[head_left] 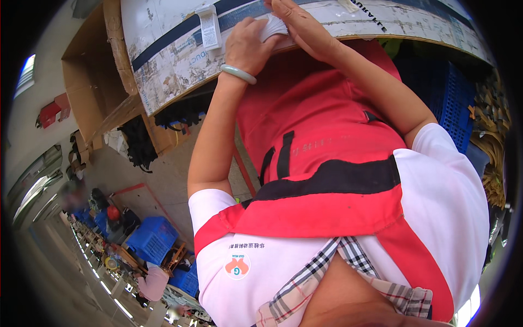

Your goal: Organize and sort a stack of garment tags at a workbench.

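Observation:
At the near edge of the worktable, my left hand is closed around a fanned stack of small white slips. My right hand lies against the other side of the stack, its fingers stretched out toward the table and partly cut off by the upper picture edge. Whether its fingertips pinch a slip is not visible. A pale green bangle circles my left wrist. Just left of that hand, a folded white printed label strip lies on the worn, taped tabletop.
An open cardboard box stands at the table's left end, with black straps hanging below it. Under the table at right is a blue crate. Farther off at lower left are another blue crate and a person in pink.

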A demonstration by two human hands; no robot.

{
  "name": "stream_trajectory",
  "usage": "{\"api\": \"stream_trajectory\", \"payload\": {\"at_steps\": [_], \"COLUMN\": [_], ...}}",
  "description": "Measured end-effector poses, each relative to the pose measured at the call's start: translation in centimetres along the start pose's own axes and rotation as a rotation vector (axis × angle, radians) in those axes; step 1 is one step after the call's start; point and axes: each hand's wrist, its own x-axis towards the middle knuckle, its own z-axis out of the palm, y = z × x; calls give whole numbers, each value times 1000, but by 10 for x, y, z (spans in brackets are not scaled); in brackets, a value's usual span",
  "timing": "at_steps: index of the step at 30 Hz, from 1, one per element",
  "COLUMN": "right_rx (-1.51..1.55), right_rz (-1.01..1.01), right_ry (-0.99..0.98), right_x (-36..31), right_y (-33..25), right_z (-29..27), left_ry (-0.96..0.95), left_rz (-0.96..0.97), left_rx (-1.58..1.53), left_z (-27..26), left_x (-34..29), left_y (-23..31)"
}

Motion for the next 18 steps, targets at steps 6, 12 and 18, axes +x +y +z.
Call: {"api": "stream_trajectory", "payload": {"at_steps": [6, 12, 18], "right_rx": [81, -11, 105], "right_rz": [-17, 150, 294], "right_ry": [-39, -146, -113], "right_x": [12, 21, 27], "right_y": [-3, -8, -22], "right_z": [-3, -5, 1], "left_ry": [15, -4, 4], "left_rz": [17, -12, -22], "left_rx": [26, 20, 35], "left_z": [-1, -1, -1], "left_x": [-1, -2, -4], "left_y": [0, 0, -1]}}
